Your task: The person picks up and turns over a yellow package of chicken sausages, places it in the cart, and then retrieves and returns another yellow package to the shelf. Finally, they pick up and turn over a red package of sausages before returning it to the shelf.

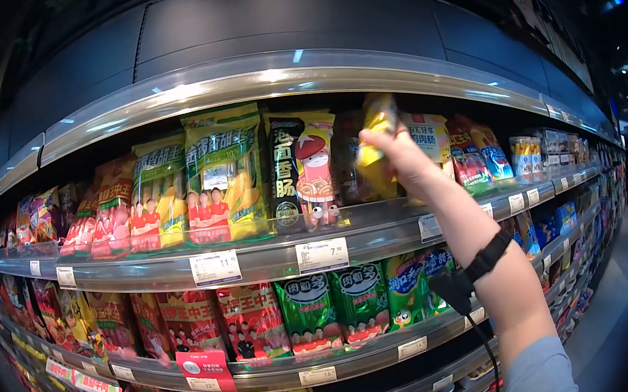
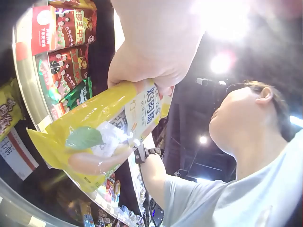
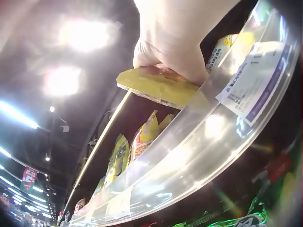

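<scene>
Yellow sausage pack is pinched by the right hand up at the upper shelf, long axis upright, right of the pink pack. Another yellow pack is gripped low by the left hand.

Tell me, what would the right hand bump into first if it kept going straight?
Probably the packets standing at the back of the upper shelf. The right hand already reaches over its front rail with a yellow packet; depth is unclear.
</scene>
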